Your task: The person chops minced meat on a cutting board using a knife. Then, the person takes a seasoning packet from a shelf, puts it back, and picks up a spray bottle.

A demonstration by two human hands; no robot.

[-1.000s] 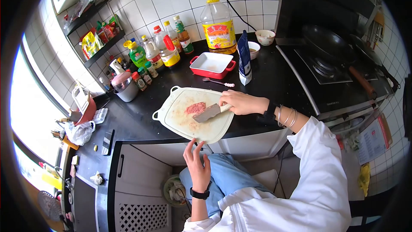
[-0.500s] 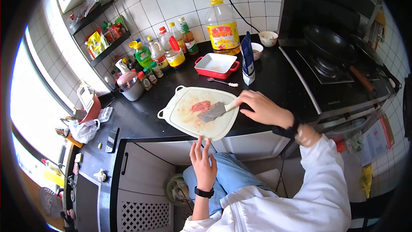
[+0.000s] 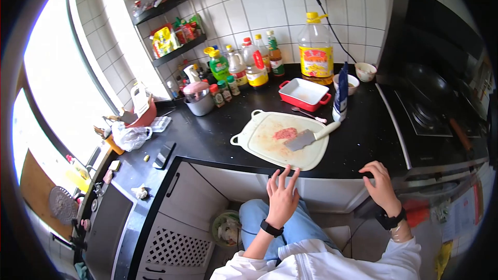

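A cleaver [image 3: 301,140] with a pale handle lies flat on the cream cutting board [image 3: 257,137], its handle reaching past the board's right edge. Beside the blade sits a small heap of minced meat [image 3: 285,133]. My left hand [image 3: 282,197] is at the board's near edge, fingers spread, fingertips at or very close to the rim. Off to the right, my right hand [image 3: 380,186] hangs in front of the counter edge, holding nothing, with its fingers bent and apart. Behind the board are a spoon [image 3: 309,114] and a red baking dish [image 3: 305,95].
A dark blue packet [image 3: 340,93] stands by a white bowl [image 3: 353,84]. Sauce bottles [image 3: 255,62] and a large oil jug [image 3: 315,52] line the wall. On the right is a stove with a wok [image 3: 428,85]. A phone [image 3: 164,154] lies left, and a bin [image 3: 226,228] stands below.
My right hand has let go of the cleaver and moved down and right, off the board. The cleaver stays on the board. The view has shifted, so the counter appears further right.
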